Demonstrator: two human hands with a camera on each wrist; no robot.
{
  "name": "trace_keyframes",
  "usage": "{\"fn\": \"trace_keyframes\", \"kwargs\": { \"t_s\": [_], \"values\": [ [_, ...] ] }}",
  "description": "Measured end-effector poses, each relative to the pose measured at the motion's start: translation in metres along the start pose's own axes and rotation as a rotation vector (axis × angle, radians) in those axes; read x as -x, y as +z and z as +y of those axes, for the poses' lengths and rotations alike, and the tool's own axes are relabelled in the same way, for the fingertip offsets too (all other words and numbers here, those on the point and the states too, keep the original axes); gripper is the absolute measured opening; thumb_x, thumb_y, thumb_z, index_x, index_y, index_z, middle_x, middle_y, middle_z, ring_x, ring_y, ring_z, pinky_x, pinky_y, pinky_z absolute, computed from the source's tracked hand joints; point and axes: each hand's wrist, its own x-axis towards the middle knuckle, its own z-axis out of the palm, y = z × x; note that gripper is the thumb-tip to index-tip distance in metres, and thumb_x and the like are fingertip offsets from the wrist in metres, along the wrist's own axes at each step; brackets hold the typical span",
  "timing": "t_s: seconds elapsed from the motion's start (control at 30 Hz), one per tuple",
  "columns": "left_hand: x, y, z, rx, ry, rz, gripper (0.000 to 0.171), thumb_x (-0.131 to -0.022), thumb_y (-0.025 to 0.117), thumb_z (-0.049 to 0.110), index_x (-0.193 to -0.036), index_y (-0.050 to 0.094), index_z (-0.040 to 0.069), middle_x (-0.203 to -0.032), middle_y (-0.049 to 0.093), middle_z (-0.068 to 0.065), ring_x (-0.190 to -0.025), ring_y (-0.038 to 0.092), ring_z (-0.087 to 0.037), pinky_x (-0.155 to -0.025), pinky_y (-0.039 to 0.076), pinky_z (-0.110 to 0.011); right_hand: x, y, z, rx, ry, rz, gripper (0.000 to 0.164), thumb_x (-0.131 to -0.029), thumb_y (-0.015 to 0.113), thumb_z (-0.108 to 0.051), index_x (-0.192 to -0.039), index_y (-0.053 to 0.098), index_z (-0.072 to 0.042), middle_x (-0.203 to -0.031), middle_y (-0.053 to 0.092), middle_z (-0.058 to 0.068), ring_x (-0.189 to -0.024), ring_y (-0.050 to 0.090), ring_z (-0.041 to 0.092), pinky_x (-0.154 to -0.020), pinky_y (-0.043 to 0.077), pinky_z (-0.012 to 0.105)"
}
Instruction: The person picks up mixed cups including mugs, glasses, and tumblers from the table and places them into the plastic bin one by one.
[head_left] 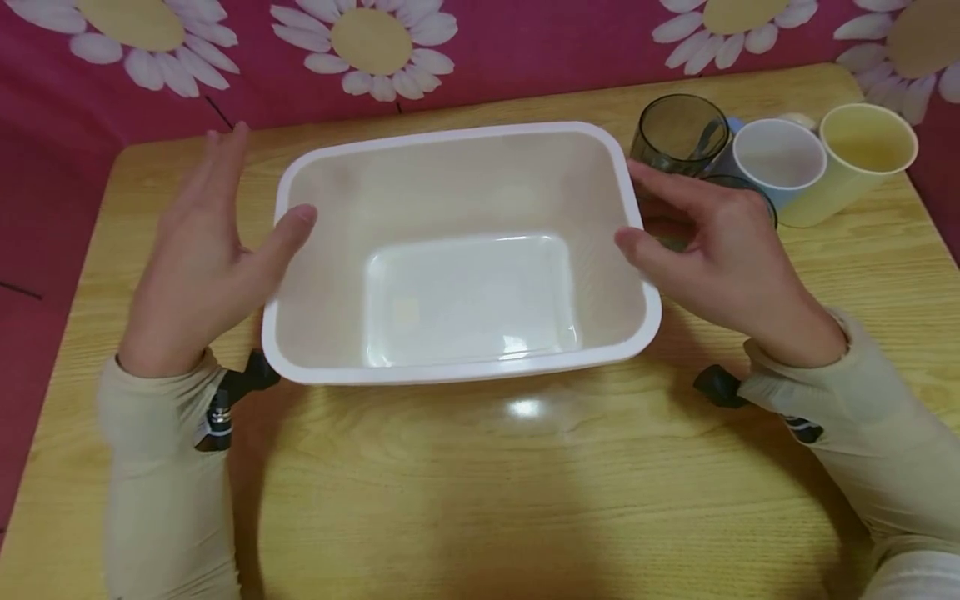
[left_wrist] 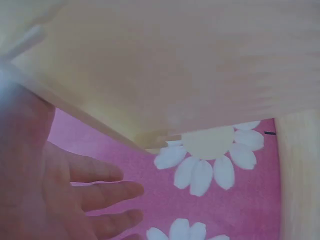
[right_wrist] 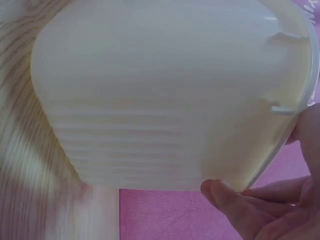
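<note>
A white rectangular plastic basin [head_left: 465, 292] stands between both hands, its hollow inside facing up. My right hand [head_left: 720, 258] grips the right end of its rim, thumb over the inner edge and fingers against the outside. In the right wrist view, fingertips [right_wrist: 220, 192] press at the underside of the basin's lip [right_wrist: 270, 165]. At the left end, my left hand [head_left: 202, 258] has its fingers spread straight outward, away from the wall. Its thumb reaches over the rim. The left wrist view shows those straight fingers [left_wrist: 110, 195] beside the basin's outer wall [left_wrist: 175, 65].
On the wooden table [head_left: 420, 492], by the right hand, stand a dark glass [head_left: 678, 129], a white-rimmed blue cup [head_left: 780, 158] and a yellow cup [head_left: 862, 158]. Another dark glass is partly hidden behind that hand. A pink flowered cloth [head_left: 525, 50] hangs behind the table.
</note>
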Motion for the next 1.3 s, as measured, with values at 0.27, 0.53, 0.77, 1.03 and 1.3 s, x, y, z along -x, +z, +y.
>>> {"fn": "trace_keyframes", "kwargs": {
  "t_s": [0.27, 0.53, 0.77, 1.03, 1.3],
  "values": [
    [-0.003, 0.006, 0.008, -0.077, 0.063, -0.006, 0.099, -0.095, 0.060, 0.056, -0.167, 0.011, 0.010, -0.177, 0.005, -0.005, -0.164, -0.015, -0.025, -0.135, -0.011, -0.052, 0.004, -0.003, -0.004, 0.082, 0.009, -0.025, 0.059, -0.088, 0.073, -0.014, -0.146, 0.060, -0.016, -0.128, 0.074, 0.016, -0.093, 0.059, -0.028, -0.079, 0.049, -0.003],
    [-0.008, 0.008, 0.009, -0.183, 0.068, -0.195, 0.085, -0.104, 0.044, 0.042, -0.165, 0.003, 0.001, -0.175, -0.007, -0.013, -0.161, -0.024, -0.032, -0.132, -0.013, -0.059, 0.005, -0.004, -0.004, 0.092, -0.024, -0.024, 0.059, -0.089, 0.071, -0.011, -0.147, 0.058, -0.015, -0.130, 0.073, 0.017, -0.094, 0.059, -0.029, -0.080, 0.050, -0.003],
    [-0.005, 0.008, 0.005, -0.189, 0.092, -0.192, 0.069, -0.103, 0.031, 0.024, -0.165, 0.012, 0.000, -0.175, 0.003, -0.016, -0.164, -0.014, -0.030, -0.134, -0.012, -0.054, 0.004, -0.005, -0.004, 0.117, -0.035, -0.041, 0.060, -0.090, 0.072, -0.013, -0.148, 0.057, -0.017, -0.132, 0.072, 0.015, -0.095, 0.058, -0.029, -0.082, 0.048, -0.004],
    [-0.005, 0.009, 0.006, -0.182, 0.103, -0.182, 0.067, -0.103, 0.031, 0.022, -0.165, 0.014, 0.001, -0.175, 0.006, -0.017, -0.164, -0.009, -0.031, -0.133, -0.014, -0.054, 0.002, -0.019, 0.003, 0.097, -0.026, -0.034, 0.052, -0.093, 0.075, -0.013, -0.143, 0.064, -0.021, -0.130, 0.074, 0.004, -0.098, 0.064, -0.021, -0.085, 0.050, -0.002],
    [-0.005, 0.007, 0.004, -0.183, 0.105, -0.184, 0.067, -0.103, 0.030, 0.021, -0.165, 0.012, 0.002, -0.175, 0.003, -0.014, -0.164, -0.006, -0.029, -0.134, -0.014, -0.049, -0.005, -0.039, 0.017, 0.123, 0.054, 0.160, 0.042, -0.093, 0.076, -0.015, -0.133, 0.072, -0.023, -0.124, 0.075, -0.013, -0.101, 0.066, -0.016, -0.090, 0.051, 0.002]
  ]
}}
